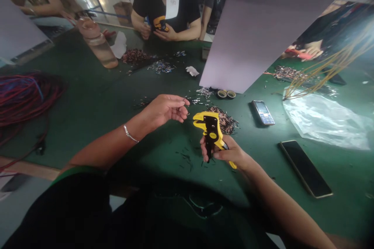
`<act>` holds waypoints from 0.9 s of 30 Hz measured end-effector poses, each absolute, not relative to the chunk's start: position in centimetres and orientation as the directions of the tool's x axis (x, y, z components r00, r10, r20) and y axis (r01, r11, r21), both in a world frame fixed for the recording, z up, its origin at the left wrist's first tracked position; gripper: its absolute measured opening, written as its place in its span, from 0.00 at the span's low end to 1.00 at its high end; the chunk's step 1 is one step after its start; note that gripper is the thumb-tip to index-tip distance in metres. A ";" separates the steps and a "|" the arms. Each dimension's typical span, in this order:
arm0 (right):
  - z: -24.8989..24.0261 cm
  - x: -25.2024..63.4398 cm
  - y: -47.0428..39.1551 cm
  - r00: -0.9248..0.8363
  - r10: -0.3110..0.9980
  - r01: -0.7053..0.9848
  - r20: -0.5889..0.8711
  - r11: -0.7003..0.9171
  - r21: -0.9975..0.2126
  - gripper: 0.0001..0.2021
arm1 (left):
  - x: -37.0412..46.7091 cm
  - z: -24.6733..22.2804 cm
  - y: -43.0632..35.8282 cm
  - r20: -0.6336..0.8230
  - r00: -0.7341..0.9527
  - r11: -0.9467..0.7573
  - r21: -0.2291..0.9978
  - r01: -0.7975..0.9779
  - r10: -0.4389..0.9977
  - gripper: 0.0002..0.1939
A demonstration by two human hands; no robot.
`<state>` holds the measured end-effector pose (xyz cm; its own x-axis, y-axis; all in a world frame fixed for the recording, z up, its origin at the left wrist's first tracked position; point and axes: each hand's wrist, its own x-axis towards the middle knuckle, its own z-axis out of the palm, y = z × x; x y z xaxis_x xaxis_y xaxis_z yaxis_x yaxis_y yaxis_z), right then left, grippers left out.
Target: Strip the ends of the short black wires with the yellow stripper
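Your right hand [229, 151] is wrapped around the handles of the yellow and black pliers [212, 129], which stand above the near middle of the green table [87, 85] with their head pointing left. Your left hand [169, 109] is apart from the right, just to the left of the pliers' head, with its fingers curled and the thumb close to them (whether they pinch something small, you cannot tell from here). A silver bracelet [130, 134] circles your left wrist. Right behind the pliers lies a heap of dark and coppery scraps [227, 121], and a little farther off are a scatter of small silver pins [205, 92] and two rolls of tape [226, 94], near the foot of the pale panel [251, 42]. To the right of the heap lies a keypad phone [263, 113]; nearer you, a larger phone [306, 169] lies with its screen dark. Beyond them, at the right, yellow wires [318, 78] reach over a clear plastic bag [324, 120]. On your far left, a coil of red wire [26, 99] spreads over the table, and a tilted bottle [97, 46] is farther back. Across the table, a co-worker's hands [167, 34] hold an orange and black tool [160, 23].
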<state>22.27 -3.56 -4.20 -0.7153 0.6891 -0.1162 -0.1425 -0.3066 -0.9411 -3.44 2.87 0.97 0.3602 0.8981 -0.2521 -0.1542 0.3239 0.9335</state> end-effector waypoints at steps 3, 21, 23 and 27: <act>-4.4 22.2 -3.7 -0.717 0.688 -0.149 -0.110 -0.306 -0.940 0.20 | -3.4 0.9 2.9 -0.259 0.376 0.337 0.928 -0.158 0.890 0.07; -3.9 22.0 -4.5 -0.724 0.675 -0.190 -0.140 -0.391 -0.900 0.16 | -3.4 0.7 3.0 -0.282 0.420 0.368 0.920 -0.136 0.862 0.07; -4.0 22.0 -4.6 -0.725 0.674 -0.192 -0.139 -0.392 -0.899 0.15 | -3.5 0.8 3.0 -0.284 0.421 0.368 0.920 -0.133 0.861 0.07; -4.2 21.8 -4.7 -0.727 0.676 -0.207 -0.119 -0.382 -0.901 0.14 | -3.5 1.1 3.0 -0.280 0.410 0.361 0.923 -0.135 0.868 0.07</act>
<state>21.78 -4.74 -4.18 -0.7273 0.6758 -0.1194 -0.2072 -0.3821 -0.9006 -3.46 3.01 1.05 0.4103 0.8679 -0.2799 -0.1352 0.3614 0.9225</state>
